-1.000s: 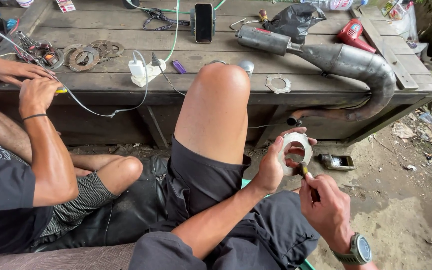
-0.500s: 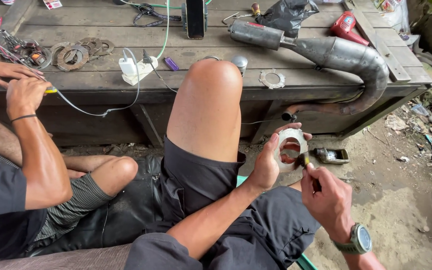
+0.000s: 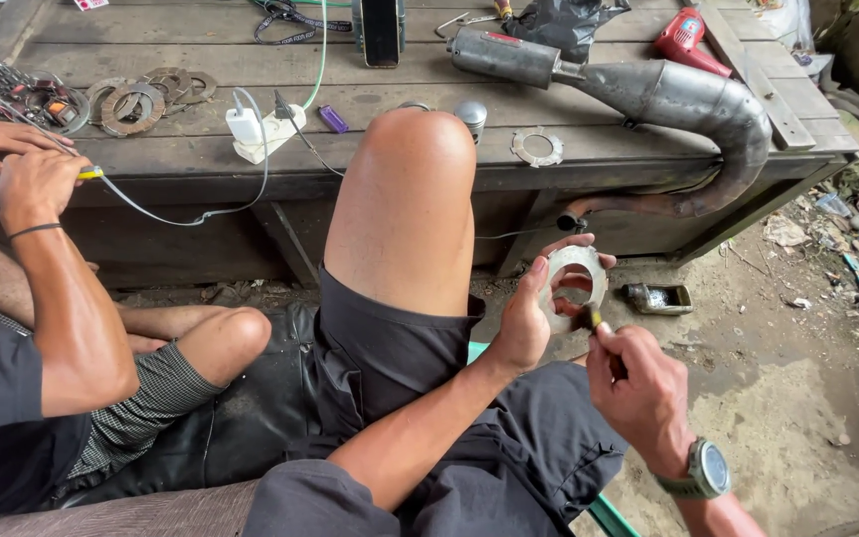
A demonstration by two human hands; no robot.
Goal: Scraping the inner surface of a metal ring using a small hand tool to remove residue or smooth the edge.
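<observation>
At the far left we see a co-worker's hands [image 3: 22,164] resting on the edge of the wooden desk [image 3: 191,159], one pinching a small yellow-tipped tool from which a thin wire loops off along the desk front; the desk edge seems to steady that fine work. Behind them lie flat metal rings [image 3: 136,99] in a loose heap, near a white plug adapter [image 3: 256,129] with its cables and a small purple lighter [image 3: 333,119].

In the middle our bare knee [image 3: 420,159] rises in front of the desk, and our left hand [image 3: 527,323] reaches out past it. Its grip is pinched on a flat grey ring plate [image 3: 574,288], thumb on the near face and fingertips curled round the far rim, holding the plate upright and tilted toward us, probably so its face is easy to see and work on. Our right hand [image 3: 638,388], a watch at its wrist, has its grip closed round a small brush [image 3: 591,320], whose tip touches the plate's lower edge.

Further right, a large curved exhaust pipe [image 3: 688,99] lies across the desk and bends over its corner, with another small ring gasket [image 3: 537,147] beside it and a red power tool [image 3: 688,40] behind. A small metal tin [image 3: 656,298] sits on the dirt floor near our hands, likely kept within reach.
</observation>
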